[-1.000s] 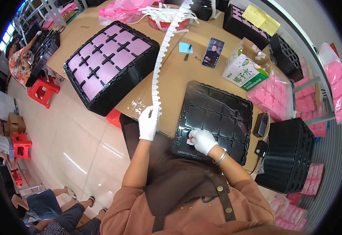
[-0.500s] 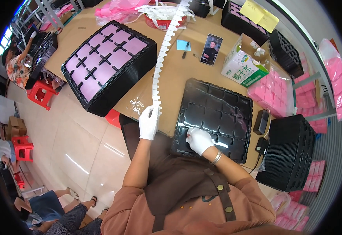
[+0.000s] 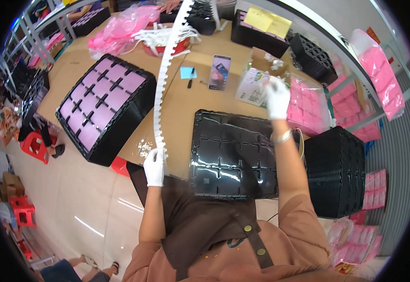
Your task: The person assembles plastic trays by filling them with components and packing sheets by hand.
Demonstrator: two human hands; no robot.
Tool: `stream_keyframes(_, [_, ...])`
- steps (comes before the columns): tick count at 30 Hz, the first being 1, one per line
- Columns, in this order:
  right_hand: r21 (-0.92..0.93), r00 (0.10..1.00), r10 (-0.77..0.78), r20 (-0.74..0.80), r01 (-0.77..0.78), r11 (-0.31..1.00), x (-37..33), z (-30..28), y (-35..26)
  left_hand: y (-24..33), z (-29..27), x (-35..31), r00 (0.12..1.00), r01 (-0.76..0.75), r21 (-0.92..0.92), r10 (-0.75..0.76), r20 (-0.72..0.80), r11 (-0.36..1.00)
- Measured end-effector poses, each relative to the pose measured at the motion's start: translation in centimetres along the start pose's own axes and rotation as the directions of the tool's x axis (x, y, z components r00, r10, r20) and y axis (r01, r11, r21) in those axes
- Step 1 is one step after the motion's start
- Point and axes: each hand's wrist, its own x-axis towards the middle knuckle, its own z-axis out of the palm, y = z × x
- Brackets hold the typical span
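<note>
My left hand (image 3: pixel 154 168), in a white glove, is closed on the lower end of a long white notched strip (image 3: pixel 160 89) that rises past the table's far side. My right hand (image 3: pixel 278 98), also gloved, is raised beside an open carton (image 3: pixel 253 84) with white scraps in its top; motion smears its fingers, so I cannot tell what they hold. A black plastic tray (image 3: pixel 224 141) with moulded cross ridges lies flat before me, partly under my right forearm. One small pale square (image 3: pixel 206 180) shows near its lower left corner.
Left stands a stack of black trays with a lilac top (image 3: pixel 104 98). A phone (image 3: pixel 220 72), a blue note (image 3: pixel 187 72) and a red basket of white strips (image 3: pixel 167 47) lie beyond. Pink packs (image 3: pixel 307 101) and a tall black tray stack (image 3: pixel 335 171) are right. Other people sit left.
My right hand has left the tray and moved up and right to the carton. The pale square on the tray now shows. My left hand still grips the strip. The phone's picture differs.
</note>
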Motion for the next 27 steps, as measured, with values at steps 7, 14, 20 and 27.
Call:
stream_keyframes(7, [-0.333, 0.983, 0.09, 0.157, -0.033, 0.942, 12.4, -6.4, 9.6, 0.9, 1.0, 0.4, 0.998, 0.028, -0.04, -0.025, 0.061, 0.999])
stream_keyframes(14, [-0.914, 0.879, 0.353, 0.321, 0.19, 0.358, 6.5, -13.7, 23.5, -0.5, 0.2, 1.1, 0.99, -0.02, 0.28, 0.057, -0.126, 0.96])
stream_keyframes(20, [-0.632, 0.921, 0.371, 0.117, -0.219, 0.744, -1.2, -10.0, 22.1, -0.7, -0.4, 1.0, 0.944, -0.189, 0.404, 0.279, -0.177, 0.895])
stream_keyframes(27, [-0.629, 0.958, 0.285, 0.038, -0.199, 0.752, -1.3, -12.3, 26.1, 2.6, 1.5, 0.1, 0.967, -0.144, 0.337, 0.205, -0.152, 0.93])
